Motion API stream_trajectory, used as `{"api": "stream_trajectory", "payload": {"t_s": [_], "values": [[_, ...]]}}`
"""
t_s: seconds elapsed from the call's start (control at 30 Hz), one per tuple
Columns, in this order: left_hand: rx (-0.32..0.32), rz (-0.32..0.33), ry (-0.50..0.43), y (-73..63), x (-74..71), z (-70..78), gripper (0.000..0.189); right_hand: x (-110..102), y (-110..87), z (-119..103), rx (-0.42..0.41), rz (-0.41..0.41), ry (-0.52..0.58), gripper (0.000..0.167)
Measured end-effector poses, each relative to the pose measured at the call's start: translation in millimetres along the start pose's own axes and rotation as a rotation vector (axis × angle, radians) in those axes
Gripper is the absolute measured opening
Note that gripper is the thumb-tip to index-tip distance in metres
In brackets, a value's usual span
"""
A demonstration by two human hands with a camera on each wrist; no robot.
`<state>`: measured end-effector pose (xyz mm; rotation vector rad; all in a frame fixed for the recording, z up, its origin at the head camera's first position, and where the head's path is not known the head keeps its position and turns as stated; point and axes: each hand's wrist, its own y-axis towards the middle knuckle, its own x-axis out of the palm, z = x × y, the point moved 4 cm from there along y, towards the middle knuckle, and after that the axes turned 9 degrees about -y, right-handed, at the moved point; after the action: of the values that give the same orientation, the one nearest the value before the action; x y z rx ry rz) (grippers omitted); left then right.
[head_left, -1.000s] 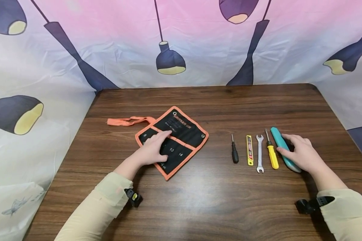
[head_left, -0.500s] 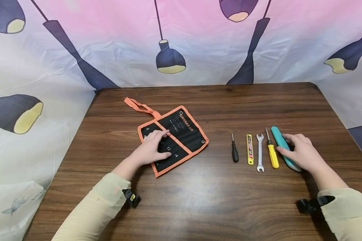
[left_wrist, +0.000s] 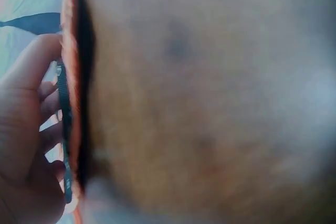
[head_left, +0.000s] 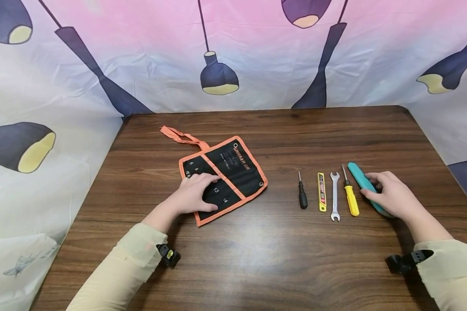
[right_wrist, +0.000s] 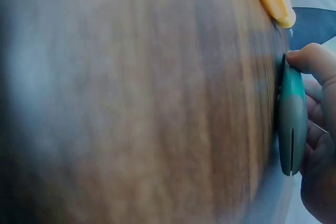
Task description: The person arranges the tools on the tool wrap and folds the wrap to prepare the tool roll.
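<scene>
Hands (head_left: 190,194): left on pouch (head_left: 235,166), right (head_left: 393,196) seemingly pinching tool (head_left: 360,177).

Soft glare whitens the brightly lit tabletop (head_left: 253,252); both wrist views look blurry.

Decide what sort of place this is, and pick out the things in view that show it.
Probably an indoor workspace, perhaps a staged one: a wood-grain table, a lamp-printed cloth behind it, and a wrench lying beside a yellow-handled screwdriver.
</scene>
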<state>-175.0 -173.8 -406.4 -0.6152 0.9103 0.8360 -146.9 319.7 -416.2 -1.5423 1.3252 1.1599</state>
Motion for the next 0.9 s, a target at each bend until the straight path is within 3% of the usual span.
{"api": "stream_trajectory", "payload": {"t_s": [0.27,0.57,0.7,0.9], "values": [[-0.055,-0.072,0.058,-2.4,-11.4,-6.1,0.077,-2,-0.3,-2,-0.030,0.009,0.004,0.055],[-0.064,-0.150,0.036,1.4,-19.0,-8.9,0.078,-3,-4.3,5,-0.011,0.021,-0.003,0.054],[-0.049,-0.128,0.027,1.6,-19.8,-9.9,0.077,-3,-5.7,7,-0.010,0.022,0.009,0.058],[0.039,-0.048,-0.040,0.0,-14.9,1.1,0.073,0,-7.6,8,0.009,0.010,0.009,0.059]]}}
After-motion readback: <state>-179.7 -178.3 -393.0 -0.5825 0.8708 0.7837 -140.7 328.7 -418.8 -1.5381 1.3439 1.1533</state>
